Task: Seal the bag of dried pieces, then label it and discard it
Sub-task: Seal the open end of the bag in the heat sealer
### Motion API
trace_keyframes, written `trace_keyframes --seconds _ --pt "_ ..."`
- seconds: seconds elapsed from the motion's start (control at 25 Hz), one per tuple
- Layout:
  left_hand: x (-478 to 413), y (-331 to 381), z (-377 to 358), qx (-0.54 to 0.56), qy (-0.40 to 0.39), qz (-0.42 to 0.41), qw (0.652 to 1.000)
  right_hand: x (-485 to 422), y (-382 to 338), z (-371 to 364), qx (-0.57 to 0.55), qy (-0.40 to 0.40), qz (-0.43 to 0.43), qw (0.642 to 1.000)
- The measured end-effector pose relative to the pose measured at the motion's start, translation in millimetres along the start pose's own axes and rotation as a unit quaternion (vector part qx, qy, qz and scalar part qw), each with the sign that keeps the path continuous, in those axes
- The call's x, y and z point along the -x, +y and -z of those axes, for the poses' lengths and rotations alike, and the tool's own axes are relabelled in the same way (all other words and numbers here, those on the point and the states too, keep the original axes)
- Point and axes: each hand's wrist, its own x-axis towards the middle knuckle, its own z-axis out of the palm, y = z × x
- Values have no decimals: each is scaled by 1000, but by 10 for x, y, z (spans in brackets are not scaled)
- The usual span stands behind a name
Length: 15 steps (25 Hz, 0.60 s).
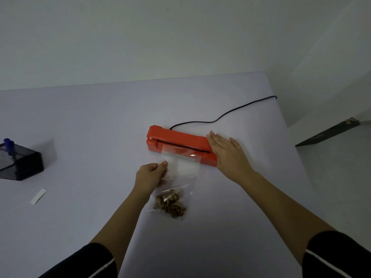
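a white table [80, 121] stands against a plain grey wall [140, 37].

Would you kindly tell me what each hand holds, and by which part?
The left hand pinches the clear bag by its left edge; the right hand lies flat on the sealer, gripping nothing.

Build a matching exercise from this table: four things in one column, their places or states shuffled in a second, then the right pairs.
Things
1. red plastic bag sealer
2. clear plastic bag of brown dried pieces
3. small white paper strip
4. black mesh pen holder

Places or states
A. lies on the table, touched by nothing
B. flat right hand rests on its right end
C. holds a blue marker, far left
D. top edge at the sealer's slot, pinched by the left hand

Pairs: 1-B, 2-D, 3-A, 4-C
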Motion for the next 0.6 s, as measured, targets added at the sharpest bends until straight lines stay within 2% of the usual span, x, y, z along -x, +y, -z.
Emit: trace_keyframes --seconds 0.6 --pt "-33 -6 3 -3 -5 0 1000 9 17 -17 -13 2 -2 1000"
